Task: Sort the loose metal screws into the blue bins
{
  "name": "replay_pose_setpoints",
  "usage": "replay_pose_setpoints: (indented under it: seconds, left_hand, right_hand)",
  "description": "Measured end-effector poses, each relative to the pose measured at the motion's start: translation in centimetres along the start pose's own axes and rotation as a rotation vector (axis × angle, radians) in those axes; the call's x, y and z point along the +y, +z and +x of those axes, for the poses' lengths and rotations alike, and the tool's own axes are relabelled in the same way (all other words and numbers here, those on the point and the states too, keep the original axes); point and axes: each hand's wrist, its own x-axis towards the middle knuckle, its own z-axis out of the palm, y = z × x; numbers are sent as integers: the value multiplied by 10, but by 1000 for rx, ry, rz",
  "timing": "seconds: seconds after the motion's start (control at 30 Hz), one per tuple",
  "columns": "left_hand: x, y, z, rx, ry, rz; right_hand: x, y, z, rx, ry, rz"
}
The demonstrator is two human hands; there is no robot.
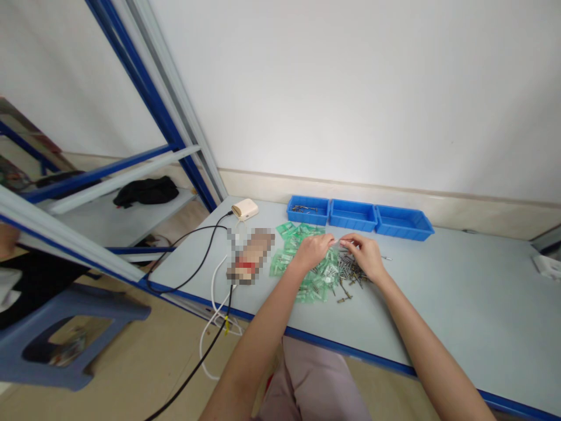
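Note:
My left hand [312, 252] is closed in a pinch above a heap of small green-printed plastic bags [318, 283]. My right hand [367, 255] faces it, thumb and fingers pinched together over a pile of loose metal screws [348, 269]. Between the fingertips of both hands shows a pale, see-through bit of a small plastic bag [336, 241], mostly covered by the fingers. The heap of bags lies under and around my left hand, some with metal pieces inside. The screws lie right of the bags, partly under my right hand.
Three blue bins [354, 224] stand in a row along the wall; the left one holds a few metal pieces. To the left are a cream-coloured device [245, 209], a blurred-out object [252, 257] and black and white cables. A blue stool [79, 333] stands beside the table, near a seated person.

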Motion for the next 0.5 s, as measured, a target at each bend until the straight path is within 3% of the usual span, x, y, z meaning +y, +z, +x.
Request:
replay_pose_setpoints:
  seconds: [0.17, 0.3, 0.5]
  left_hand:
    - [-1, 0, 0, -8, 23, -31]
    - [0, -2, 0, -43, 6, -30]
    - [2, -4, 0, -44, -1, -22]
  right_hand:
    - [4, 1, 1, -23, 44, 101]
    - [2, -1, 1, -14, -35, 9]
    - [-3, -3, -1, -44, -22, -81]
